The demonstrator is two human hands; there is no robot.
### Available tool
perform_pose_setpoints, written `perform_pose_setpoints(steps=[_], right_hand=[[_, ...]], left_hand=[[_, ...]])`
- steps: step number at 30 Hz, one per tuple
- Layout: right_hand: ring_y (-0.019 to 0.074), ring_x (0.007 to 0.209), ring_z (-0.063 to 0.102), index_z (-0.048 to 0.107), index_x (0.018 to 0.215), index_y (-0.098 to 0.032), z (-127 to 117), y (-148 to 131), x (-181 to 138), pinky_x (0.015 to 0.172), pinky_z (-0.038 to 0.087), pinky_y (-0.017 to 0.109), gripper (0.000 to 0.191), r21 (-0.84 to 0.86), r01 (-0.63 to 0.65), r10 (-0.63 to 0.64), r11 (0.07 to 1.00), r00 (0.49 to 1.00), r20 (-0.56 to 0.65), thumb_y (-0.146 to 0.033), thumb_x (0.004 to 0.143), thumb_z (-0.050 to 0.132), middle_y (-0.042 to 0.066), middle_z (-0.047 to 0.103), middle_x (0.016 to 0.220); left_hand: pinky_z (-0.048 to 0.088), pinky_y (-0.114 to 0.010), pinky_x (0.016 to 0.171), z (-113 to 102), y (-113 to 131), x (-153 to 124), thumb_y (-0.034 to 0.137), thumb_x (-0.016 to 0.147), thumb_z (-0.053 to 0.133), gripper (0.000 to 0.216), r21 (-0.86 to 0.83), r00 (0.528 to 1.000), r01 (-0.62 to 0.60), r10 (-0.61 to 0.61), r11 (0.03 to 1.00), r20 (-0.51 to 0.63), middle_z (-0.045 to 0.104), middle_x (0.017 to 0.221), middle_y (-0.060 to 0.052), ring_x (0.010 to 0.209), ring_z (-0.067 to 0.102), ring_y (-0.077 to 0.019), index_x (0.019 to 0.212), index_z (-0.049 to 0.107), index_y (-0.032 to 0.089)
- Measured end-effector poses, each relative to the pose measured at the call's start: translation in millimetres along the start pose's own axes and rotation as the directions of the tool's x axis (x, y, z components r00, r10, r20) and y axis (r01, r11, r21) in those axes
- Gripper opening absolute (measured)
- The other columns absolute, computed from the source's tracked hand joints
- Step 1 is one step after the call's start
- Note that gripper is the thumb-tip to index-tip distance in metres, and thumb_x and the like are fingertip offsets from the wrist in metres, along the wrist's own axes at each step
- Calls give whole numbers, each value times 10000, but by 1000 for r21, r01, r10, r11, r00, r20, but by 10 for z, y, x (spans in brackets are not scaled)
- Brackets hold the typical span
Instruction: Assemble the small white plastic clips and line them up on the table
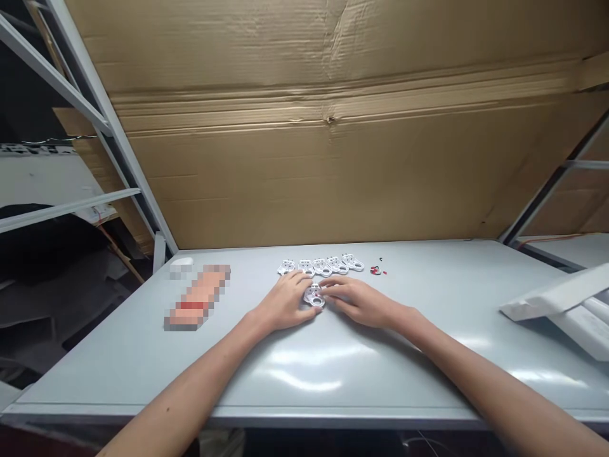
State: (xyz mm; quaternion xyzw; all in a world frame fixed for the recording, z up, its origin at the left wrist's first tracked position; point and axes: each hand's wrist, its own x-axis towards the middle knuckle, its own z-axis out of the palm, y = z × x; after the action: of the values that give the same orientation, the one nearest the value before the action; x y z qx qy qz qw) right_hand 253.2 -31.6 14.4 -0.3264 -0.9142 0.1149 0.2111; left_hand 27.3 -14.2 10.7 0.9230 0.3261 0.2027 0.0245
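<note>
left hand (285, 301) and right hand (358, 302) curve in from either side, fingers closed against a small white plastic piece (314, 296) that sits between them on the worktop (304, 374). the left fingers cover its near left side and the right fingertips press its right edge, so both hands look closed on it, though we cannot see how firmly.

the piece is flat and pierced with round holes, with a ring at its near end; finer detail is too small for us to read. its thin, light shape could slip if our fingers lose their pinch, and on this glossy surface it could skid. just beyond our fingers, a row of five similar white pieces (322, 267) lies almost edge to edge, so a slip or a careless knuckle could push them out of line. tiny red and black bits (375, 270), beyond our right hand, could be scattered or lost by a sweep of the wrist.

farther out past our left hand lies a blurred orange object (197, 298) that we cannot identify. well past our right hand rests white foam packing (556, 304). beyond the hands, a cardboard sheet (304, 127) rises behind the worktop.
</note>
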Motion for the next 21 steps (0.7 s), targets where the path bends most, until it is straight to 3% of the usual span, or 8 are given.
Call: perform_pose_setpoints(steps=[5,10,12,16,19,21], right_hand=[[262,1172,578,642,1243,-188,25,62,-12,1004,468,443,362,-50,-84,84,995,996,-20,-300,1008,391,133,619,1285],[282,1138,587,669,1172,-206,33,100,-23,958,488,453,336,-78,-132,130,988,991,-21,-335,994,415,139,609,1271],[283,1121,589,682,1125,-208,26,91,-17,944,489,450,309,-80,-122,121,989,993,-13,-328,985,434,136,620,1245],[271,1102,586,674,1106,-195,11,74,-7,940,480,433,299,-78,-120,121,990,993,3,-335,983,440,137,628,1216],[269,1076,591,669,1093,-206,7,83,-11,912,488,424,280,-57,-120,121,991,992,20,-336,978,449,127,629,1204],[273,1066,592,665,1089,-214,3,87,-17,898,493,426,266,-44,-117,118,992,993,24,-339,972,461,121,629,1200]], left_hand=[[427,-430,1045,-95,-221,-27,384,840,644,375,39,998,13,-11,999,-55,606,1250,-119,1216,525,-299,1152,580,186],[384,-445,1092,-266,-568,-63,432,847,602,490,82,950,227,-203,970,-236,556,1347,-133,1271,496,-303,1252,529,165],[404,-433,1068,-316,-681,-90,417,822,606,480,115,930,325,-295,939,-220,580,1307,-133,1241,520,-307,1227,546,166],[467,-426,969,-342,-807,-146,371,796,571,394,154,889,457,-454,876,-56,615,1247,-132,1180,556,-329,1144,594,185],[475,-420,964,-292,-857,-168,373,834,512,364,146,885,457,-465,877,28,650,1203,-122,1177,572,-329,1132,611,188],[445,-410,1023,-243,-879,-174,383,871,470,410,133,891,444,-452,886,41,621,1288,-116,1256,532,-315,1214,586,190]])
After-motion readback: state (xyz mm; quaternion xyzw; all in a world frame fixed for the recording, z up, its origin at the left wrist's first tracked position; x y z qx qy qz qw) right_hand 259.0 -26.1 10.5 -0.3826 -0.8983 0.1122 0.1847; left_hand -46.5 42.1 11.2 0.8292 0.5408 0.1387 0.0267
